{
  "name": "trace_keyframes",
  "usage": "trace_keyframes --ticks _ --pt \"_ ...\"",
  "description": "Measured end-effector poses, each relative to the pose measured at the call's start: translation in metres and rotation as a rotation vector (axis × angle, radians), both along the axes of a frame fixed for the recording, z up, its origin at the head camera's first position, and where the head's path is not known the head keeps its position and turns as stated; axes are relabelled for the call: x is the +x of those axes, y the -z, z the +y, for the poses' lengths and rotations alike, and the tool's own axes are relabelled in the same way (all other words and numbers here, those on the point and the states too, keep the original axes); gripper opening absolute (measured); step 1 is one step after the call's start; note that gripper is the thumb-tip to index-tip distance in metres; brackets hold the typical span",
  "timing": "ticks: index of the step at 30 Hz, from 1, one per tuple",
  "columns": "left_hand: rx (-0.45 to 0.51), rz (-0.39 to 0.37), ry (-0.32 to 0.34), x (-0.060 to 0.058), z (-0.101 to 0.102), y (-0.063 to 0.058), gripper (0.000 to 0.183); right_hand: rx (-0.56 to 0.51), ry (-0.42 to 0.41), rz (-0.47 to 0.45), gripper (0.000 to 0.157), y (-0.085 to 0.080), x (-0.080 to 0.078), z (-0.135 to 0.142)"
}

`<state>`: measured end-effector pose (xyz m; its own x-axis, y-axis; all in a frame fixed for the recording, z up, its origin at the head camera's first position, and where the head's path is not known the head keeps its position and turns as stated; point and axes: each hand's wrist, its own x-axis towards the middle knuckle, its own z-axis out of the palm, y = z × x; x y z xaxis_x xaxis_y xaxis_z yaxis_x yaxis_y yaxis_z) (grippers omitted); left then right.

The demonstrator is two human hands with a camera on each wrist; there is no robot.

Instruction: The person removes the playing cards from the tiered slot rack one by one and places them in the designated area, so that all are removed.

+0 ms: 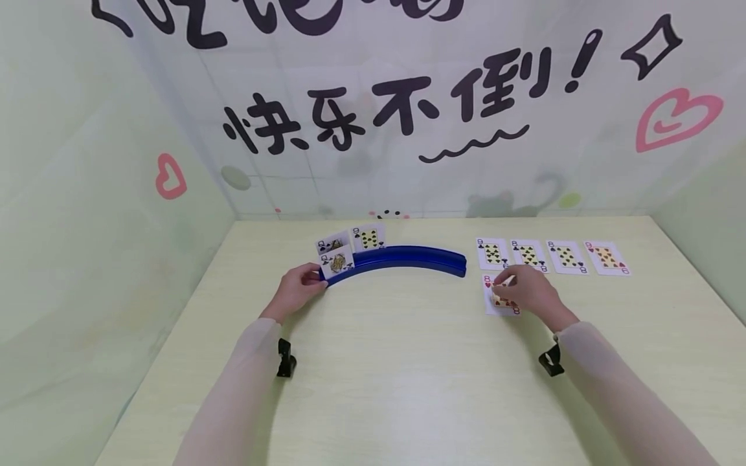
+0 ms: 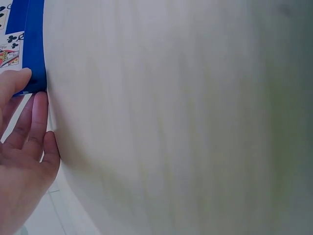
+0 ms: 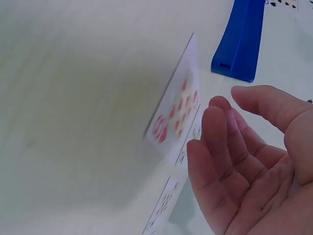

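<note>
A curved blue card holder stands left of centre on the table. At its left end, a queen of clubs stands in front of another queen, with a black nine beside them. My left hand grips that end, thumb on top and fingers below. On the right, my right hand is over a red eight of hearts. In the right wrist view that card looks tilted and blurred, apart from my fingers, and the thumb stands away from them.
A row of face-up cards lies behind my right hand: a black nine, two black eights and a red nine. Printed fabric walls border the table's back and sides.
</note>
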<state>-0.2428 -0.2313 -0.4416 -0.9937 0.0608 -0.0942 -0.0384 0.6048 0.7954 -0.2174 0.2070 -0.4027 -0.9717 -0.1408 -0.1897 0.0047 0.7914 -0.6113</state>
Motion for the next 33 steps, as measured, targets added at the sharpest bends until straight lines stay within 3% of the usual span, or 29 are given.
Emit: trace_keyframes --ticks 9,15,24,33 --pt "-0.003 0.034 0.014 0.000 -0.002 0.002 0.038 -0.003 -0.086 0.138 0.019 -0.013 -0.021 -0.046" --pt "0.002 0.032 0.010 0.001 -0.003 0.000 0.038 -0.126 -0.133 0.212 0.018 -0.016 -0.040 -0.082" --pt "-0.002 0.035 0.014 0.000 -0.003 -0.003 0.039 -0.226 -0.187 0.221 0.028 -0.018 -0.063 -0.134" --pt "-0.003 0.016 0.017 0.003 -0.001 -0.005 0.040 -0.233 -0.185 0.241 0.027 -0.010 -0.079 -0.164"
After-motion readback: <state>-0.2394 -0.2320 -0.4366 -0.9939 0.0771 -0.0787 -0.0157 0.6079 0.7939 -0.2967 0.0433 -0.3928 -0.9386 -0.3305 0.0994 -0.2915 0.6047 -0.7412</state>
